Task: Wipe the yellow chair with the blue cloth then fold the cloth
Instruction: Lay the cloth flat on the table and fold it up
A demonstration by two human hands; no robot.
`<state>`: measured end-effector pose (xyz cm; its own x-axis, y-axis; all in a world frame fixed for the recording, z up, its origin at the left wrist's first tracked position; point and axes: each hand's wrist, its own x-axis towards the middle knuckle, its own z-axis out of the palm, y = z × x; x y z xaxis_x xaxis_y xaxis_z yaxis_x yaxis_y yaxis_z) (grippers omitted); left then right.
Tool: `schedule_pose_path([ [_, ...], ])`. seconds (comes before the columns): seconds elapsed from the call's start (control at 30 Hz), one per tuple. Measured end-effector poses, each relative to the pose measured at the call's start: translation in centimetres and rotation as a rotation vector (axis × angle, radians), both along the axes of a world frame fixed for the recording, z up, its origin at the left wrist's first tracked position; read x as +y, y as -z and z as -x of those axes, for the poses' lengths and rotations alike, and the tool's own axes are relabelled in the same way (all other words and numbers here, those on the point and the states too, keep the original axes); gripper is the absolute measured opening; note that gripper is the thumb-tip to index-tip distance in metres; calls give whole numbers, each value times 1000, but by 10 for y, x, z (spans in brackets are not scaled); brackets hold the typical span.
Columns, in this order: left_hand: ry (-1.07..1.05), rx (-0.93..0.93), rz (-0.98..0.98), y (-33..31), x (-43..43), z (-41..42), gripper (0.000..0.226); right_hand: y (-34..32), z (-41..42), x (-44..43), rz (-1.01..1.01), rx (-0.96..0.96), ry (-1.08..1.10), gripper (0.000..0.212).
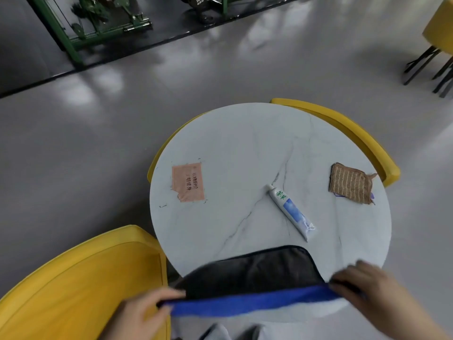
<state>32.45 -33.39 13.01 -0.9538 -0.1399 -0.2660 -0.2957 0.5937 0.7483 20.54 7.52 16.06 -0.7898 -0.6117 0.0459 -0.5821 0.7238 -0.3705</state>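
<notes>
apparently the folding stage is reached: the blue cloth (247,290) is held stretched over the near edge of the round surface (245,148), pinched at one corner by the left hand (147,312) and at the other by the right hand (362,288). the yellow chair (81,283) is left untouched alongside; whether it is wiped cannot be told.

The desk (245,143) looks like smooth white veined marble; the cloth (250,273) is soft fabric, the yellow chair (73,285) smooth and matt, and the floor (98,119) glossy.
</notes>
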Motion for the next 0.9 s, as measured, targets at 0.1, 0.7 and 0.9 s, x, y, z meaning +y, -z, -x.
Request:
schedule_pose_path([
  [0.1, -26, 99, -15, -56, -24, 43, 50, -48, 67, -33, 42, 109, -60, 54],
  [0.7, -129, 36, 21, 31, -23, 92, 29, 41, 80, -65, 52, 146, 214, 16],
  [0.9, 152, 23, 297, 107, -11, 28, 32, 127, 13, -35, -129, 54, 210, 47],
])
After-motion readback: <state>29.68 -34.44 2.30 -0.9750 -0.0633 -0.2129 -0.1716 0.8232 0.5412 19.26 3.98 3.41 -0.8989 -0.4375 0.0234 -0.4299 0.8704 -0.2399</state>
